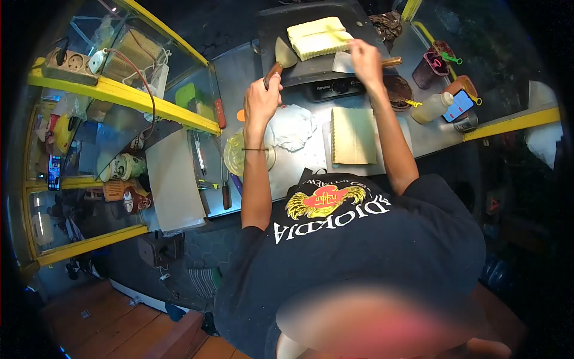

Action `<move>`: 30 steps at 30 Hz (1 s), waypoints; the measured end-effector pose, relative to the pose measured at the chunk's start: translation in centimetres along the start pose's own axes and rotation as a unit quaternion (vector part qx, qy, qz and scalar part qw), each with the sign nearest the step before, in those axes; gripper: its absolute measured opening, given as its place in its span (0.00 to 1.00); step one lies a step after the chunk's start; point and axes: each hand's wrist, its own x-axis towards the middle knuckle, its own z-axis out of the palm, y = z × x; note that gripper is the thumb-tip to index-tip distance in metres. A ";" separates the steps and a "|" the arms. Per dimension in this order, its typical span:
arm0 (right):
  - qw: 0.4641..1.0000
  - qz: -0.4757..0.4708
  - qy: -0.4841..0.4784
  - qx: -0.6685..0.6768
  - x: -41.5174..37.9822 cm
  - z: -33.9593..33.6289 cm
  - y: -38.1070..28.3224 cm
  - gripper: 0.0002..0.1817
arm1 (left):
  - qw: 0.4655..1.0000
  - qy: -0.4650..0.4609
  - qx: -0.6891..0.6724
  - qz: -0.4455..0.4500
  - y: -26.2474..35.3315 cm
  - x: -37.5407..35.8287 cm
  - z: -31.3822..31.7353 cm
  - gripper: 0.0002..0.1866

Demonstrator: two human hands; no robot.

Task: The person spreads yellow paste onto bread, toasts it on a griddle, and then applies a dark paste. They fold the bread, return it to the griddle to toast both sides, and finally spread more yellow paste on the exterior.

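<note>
My left hand [262, 102] is wrapped round the wooden handle of a scraper [286, 54], whose wide blade is over the left part of the black griddle [269, 30]. A rectangular block of pale yellow bread [317, 37] with ridged edges lies on the griddle. My right hand [366, 63] is closed at the bread's right edge, with its fingertips pinched on something small and blurred. Beneath this hand a second scraper [342, 63] rests at the griddle's front edge, its wooden handle pointing right.
Another ridged bread slab [353, 136] lies in front of the stove [338, 88]. Left of it are crumpled white plastic [292, 127] and a clear bowl [236, 154]. A squeeze bottle [433, 107], a phone [458, 106] and a dark red tub [429, 69] stand right. Yellow-framed glass flanks the counter.
</note>
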 end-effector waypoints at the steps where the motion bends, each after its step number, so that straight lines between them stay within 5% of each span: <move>1: 0.997 0.000 0.075 -0.026 0.7 -0.2 0.7 0.18 | 1.000 0.001 0.000 0.000 -0.1 0.3 0.2 0.23; 3: 0.996 0.073 -0.035 0.028 0.2 1.2 1.9 0.18 | 0.999 -0.024 -0.010 0.019 -0.1 0.3 1.5 0.25; 5: 0.996 -0.016 -0.030 0.085 -1.4 4.3 1.5 0.17 | 0.993 0.007 0.073 0.094 0.2 0.6 3.1 0.25; 7: 0.975 0.089 -0.188 0.075 -1.9 2.5 -1.5 0.17 | 0.992 0.018 0.091 0.080 0.4 0.5 3.0 0.26; 9: 0.992 0.005 -0.097 0.086 -0.8 1.2 0.7 0.17 | 1.000 0.007 -0.003 -0.016 1.9 -0.6 1.1 0.26; 11: 0.998 -0.020 0.036 -0.053 0.8 -1.1 0.7 0.18 | 1.000 0.007 0.008 0.002 1.6 -0.6 0.5 0.26; 13: 0.985 0.035 -0.111 -0.126 0.4 -0.3 1.4 0.16 | 0.998 0.009 0.009 0.056 0.5 -0.2 1.9 0.24; 14: 0.987 -0.029 -0.136 -0.084 -0.6 0.9 1.2 0.16 | 0.988 0.029 0.070 0.134 0.5 0.1 2.7 0.24; 16: 0.972 -0.097 -0.210 -0.039 -1.5 1.4 -1.4 0.15 | 0.996 0.002 0.045 0.078 1.4 0.2 2.8 0.26; 19: 0.988 -0.029 -0.148 0.043 0.3 -0.9 -1.1 0.16 | 1.000 0.000 0.014 0.019 2.1 -0.6 1.0 0.28; 21: 0.999 0.032 -0.007 -0.040 2.1 -1.6 1.0 0.17 | 1.000 0.001 -0.003 -0.008 2.0 -0.4 0.8 0.28; 24: 0.999 -0.021 -0.042 0.026 0.5 2.3 3.5 0.18 | 0.998 -0.011 -0.006 0.060 1.0 -0.3 2.8 0.27; 27: 0.978 -0.031 -0.181 0.103 -1.1 3.0 -0.4 0.17 | 0.998 0.006 0.024 0.057 1.8 -0.4 2.2 0.27; 29: 0.993 -0.029 -0.096 0.061 0.4 1.0 0.6 0.17 | 0.999 0.008 0.011 0.031 1.6 -0.8 1.5 0.27; 30: 0.992 0.065 -0.089 -0.053 1.4 -0.9 -0.3 0.17 | 1.000 0.012 -0.006 0.003 1.5 -0.9 1.2 0.27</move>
